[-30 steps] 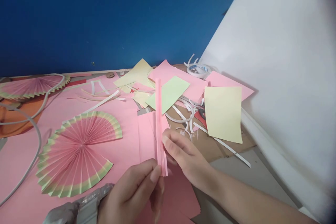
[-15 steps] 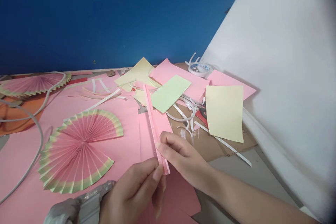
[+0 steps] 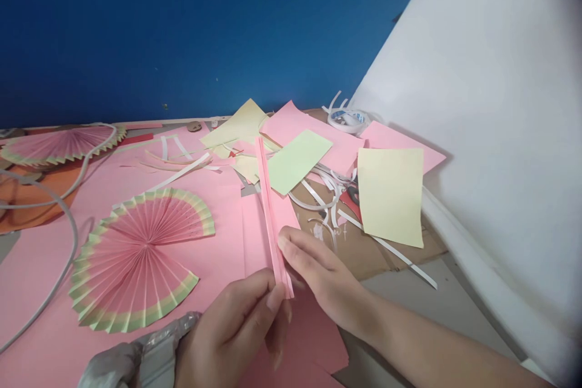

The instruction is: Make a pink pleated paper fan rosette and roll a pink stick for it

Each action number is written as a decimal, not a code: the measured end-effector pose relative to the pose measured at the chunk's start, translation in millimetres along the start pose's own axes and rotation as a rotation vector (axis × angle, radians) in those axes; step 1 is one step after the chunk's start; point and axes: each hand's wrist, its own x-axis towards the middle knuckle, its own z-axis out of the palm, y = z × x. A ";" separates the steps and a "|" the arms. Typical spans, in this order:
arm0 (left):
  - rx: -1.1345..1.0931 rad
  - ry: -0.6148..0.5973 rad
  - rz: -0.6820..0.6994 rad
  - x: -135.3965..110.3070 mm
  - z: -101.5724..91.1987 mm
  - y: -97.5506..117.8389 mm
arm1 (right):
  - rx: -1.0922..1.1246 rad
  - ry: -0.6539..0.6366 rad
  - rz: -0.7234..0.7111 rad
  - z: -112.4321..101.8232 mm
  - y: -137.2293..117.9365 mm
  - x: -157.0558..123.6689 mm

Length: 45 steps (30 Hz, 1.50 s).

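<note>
1. Paper strip [image 3: 270, 206], pink and lengthwise-folded, slants near the middle of the view, its far end pointing between 11 and 12 o'clock.
2. At its 7 o'clock, the person's left hand [image 3: 240, 318] pinches the near end between thumb and fingers.
3. At its 4 o'clock, the right hand [image 3: 322, 270] grips the side.
4. Around it: pleated fan [image 3: 122, 239] at 9 o'clock, green sheet [image 3: 301, 160] at 1, yellow sheet [image 3: 391, 197] at 3.

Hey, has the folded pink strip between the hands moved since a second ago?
Yes. Against the green paper, the far end of the folded pink strip has swung left; it now slants instead of pointing straight up the view.
</note>
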 end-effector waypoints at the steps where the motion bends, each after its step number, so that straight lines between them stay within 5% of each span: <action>1: -0.007 0.001 -0.001 -0.7 -0.1 0.3 | 0.019 -0.048 0.024 -1.1 -1.6 -0.4; 5: -0.029 0.005 -0.005 -2.4 -0.8 0.7 | -0.023 -0.154 0.068 -2.8 -7.3 -1.8; 10: 0.009 -0.014 -0.022 -1.5 -1.3 0.1 | -0.243 0.016 0.018 4.1 -9.5 -2.4; 17: 0.072 0.001 -0.015 1.7 -1.0 0.2 | -0.363 0.047 0.007 7.6 -6.4 -3.5; 34: -0.035 0.030 0.048 0.5 -2.4 -6.2 | -0.204 -0.092 0.032 1.6 -11.5 -3.3; 45: 0.010 0.029 0.017 3.3 -1.7 -6.0 | -0.264 -0.010 0.034 8.2 -5.6 -2.9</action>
